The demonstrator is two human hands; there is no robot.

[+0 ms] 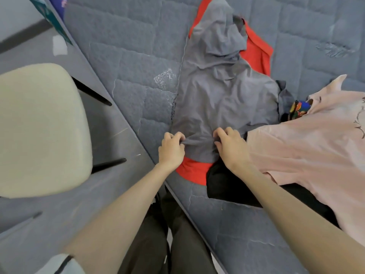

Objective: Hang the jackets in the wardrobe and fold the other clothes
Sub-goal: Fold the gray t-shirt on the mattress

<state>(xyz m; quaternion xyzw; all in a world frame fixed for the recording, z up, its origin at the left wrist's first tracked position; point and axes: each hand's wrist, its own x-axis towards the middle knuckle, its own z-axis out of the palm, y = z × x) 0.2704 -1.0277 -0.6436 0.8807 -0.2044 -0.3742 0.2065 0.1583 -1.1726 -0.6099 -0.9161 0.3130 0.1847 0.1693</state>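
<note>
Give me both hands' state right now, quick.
Left hand: fingers pinch the near edge of the grey garment.
Right hand: fingers curled, gripping the same edge.

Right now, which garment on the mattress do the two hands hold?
The grey garment: left hand and right hand pinch its near edge. The red garment lies under it; the pink garment lies beside it, ungripped.
</note>
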